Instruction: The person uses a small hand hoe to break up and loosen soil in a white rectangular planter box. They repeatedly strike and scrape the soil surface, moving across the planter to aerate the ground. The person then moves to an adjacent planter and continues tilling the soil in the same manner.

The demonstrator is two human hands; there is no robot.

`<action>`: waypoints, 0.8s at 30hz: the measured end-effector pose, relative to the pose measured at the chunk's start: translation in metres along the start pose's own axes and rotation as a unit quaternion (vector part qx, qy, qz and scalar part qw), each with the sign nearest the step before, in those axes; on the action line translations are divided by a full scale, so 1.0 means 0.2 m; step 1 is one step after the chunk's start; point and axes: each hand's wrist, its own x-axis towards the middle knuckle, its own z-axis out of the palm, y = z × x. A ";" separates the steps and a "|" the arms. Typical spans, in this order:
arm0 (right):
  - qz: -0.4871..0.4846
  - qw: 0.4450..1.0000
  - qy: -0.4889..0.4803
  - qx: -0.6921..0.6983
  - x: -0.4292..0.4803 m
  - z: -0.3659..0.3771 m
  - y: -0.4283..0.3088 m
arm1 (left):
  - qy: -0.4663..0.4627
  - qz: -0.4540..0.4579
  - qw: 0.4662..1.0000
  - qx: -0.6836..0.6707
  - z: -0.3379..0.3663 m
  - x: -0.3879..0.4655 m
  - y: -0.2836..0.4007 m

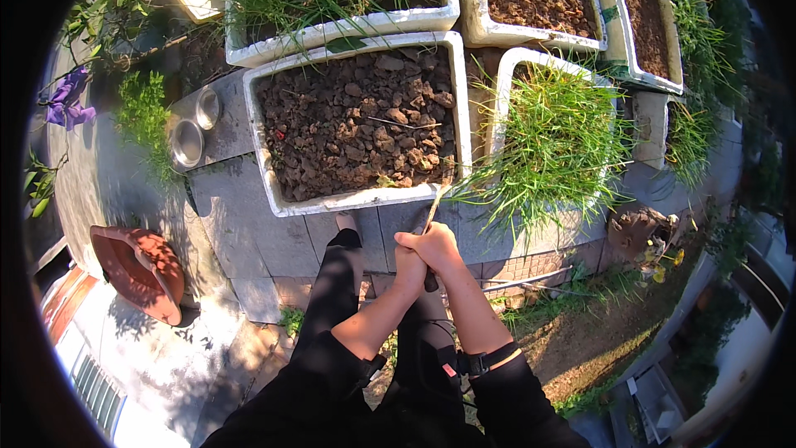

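Note:
Both hands are wrapped around the handle of a slim hand tool (434,206), one partly over the other. My left hand (410,266) grips lower on the handle, and its butt end sticks out just below. My right hand (439,247) overlaps it from the right. The tool's far end reaches over the near right corner of a white foam planter box (329,204), and its tip is hard to tell from the soil. Clumpy brown soil (354,118) fills this box, with a dry stalk (404,124) lying on top.
Grass-like plants (553,130) overhang a foam box on the right. Behind stand another planted box (348,25) and soil-filled boxes (535,35). Two metal bowls (187,143) sit on paving at left, near a reddish-brown tub (140,270). A tree stump (637,230) stands at right.

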 end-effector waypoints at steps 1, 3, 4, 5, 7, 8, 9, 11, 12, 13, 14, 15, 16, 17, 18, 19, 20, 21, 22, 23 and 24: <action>0.024 0.998 -0.021 0.045 0.06 -0.02 -0.01 | 0.017 -0.028 0.999 0.002 0.04 0.05 0.02; 0.056 0.995 -0.051 0.066 0.20 -0.05 -0.02 | 0.075 -0.022 0.997 0.013 0.13 0.15 0.03; 0.010 0.989 -0.062 0.130 0.27 -0.05 -0.01 | 0.102 -0.032 0.994 0.023 0.16 0.21 0.04; -0.007 0.980 -0.073 0.185 0.33 -0.05 -0.01 | 0.123 -0.028 0.992 0.025 0.19 0.28 0.05; -0.030 0.968 -0.101 0.227 0.46 -0.08 0.00 | 0.127 -0.056 0.987 0.082 0.23 0.39 0.06; -0.007 0.971 -0.110 0.213 0.49 -0.10 0.02 | 0.105 -0.057 0.990 0.081 0.24 0.41 0.05; 0.028 0.974 -0.112 0.194 0.52 -0.10 0.02 | 0.096 -0.057 0.984 0.142 0.25 0.43 0.03; 0.061 0.966 -0.127 0.219 0.51 -0.12 0.03 | 0.091 -0.061 0.983 0.147 0.26 0.43 -0.02; 0.000 0.971 -0.110 0.214 0.48 -0.12 0.03 | 0.094 -0.052 0.987 0.116 0.25 0.42 -0.05; -0.068 0.971 -0.092 0.209 0.44 -0.12 0.03 | 0.097 -0.045 0.992 0.071 0.23 0.40 -0.08; -0.049 0.994 -0.058 0.082 0.40 -0.12 0.02 | 0.099 -0.034 0.994 0.024 0.21 0.37 -0.11; -0.024 0.998 -0.031 -0.044 0.34 -0.12 0.01 | 0.100 -0.025 0.995 -0.018 0.18 0.34 -0.14; 0.014 0.997 -0.032 -0.063 0.27 -0.10 0.01 | 0.099 -0.013 0.994 -0.051 0.13 0.29 -0.18; 0.029 0.995 -0.061 -0.074 0.20 -0.09 0.01 | 0.096 0.004 0.992 -0.079 0.09 0.23 -0.21; 0.023 0.995 -0.062 -0.078 0.13 -0.08 0.02 | 0.090 0.027 0.991 -0.097 0.06 0.18 -0.24; 0.020 0.995 -0.051 -0.086 0.07 -0.06 0.03 | 0.086 0.062 0.989 -0.103 0.04 0.13 -0.27; -0.008 0.995 -0.031 -0.092 0.03 -0.05 0.05 | 0.077 0.084 0.989 -0.093 0.02 0.09 -0.29; -0.007 0.993 -0.023 -0.113 0.00 -0.05 0.07 | 0.071 0.095 0.990 -0.077 0.02 0.06 -0.30; -0.007 0.995 -0.009 -0.101 -0.01 -0.05 0.08 | 0.071 0.100 0.991 -0.053 0.01 0.04 -0.29; -0.004 0.998 -0.009 -0.068 -0.01 -0.06 0.10 | 0.077 0.065 0.995 -0.019 0.02 0.03 -0.28; 0.021 0.999 -0.024 -0.038 0.01 -0.07 0.11 | 0.079 0.029 0.996 0.016 0.03 0.03 -0.26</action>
